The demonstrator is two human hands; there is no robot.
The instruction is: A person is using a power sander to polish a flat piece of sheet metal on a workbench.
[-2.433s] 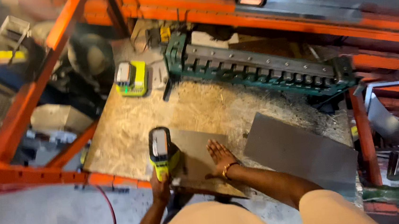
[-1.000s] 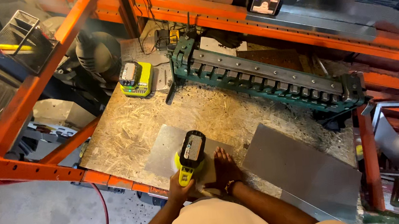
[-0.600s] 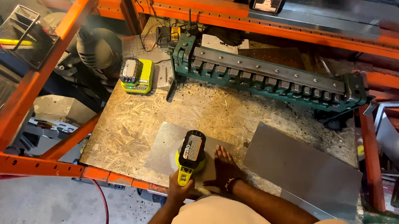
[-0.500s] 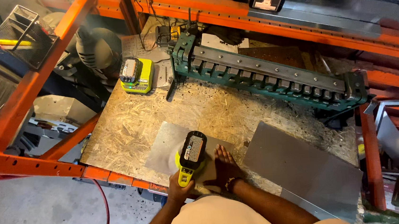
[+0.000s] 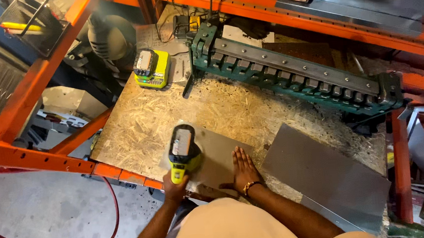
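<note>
Warm even light, soft shadows, sharp centre, wide-angle bending at edges

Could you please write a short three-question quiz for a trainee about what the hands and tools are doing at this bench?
1. True or false: the right hand lies flat on the small metal sheet.
2. What does the left hand grip? A) a hammer B) the yellow-green cordless tool C) a tape measure
3. Fill in: the battery charger sits on the chipboard benchtop beside the green ____.

Key: 1 true; 2 B; 3 metal bending brake.
</note>
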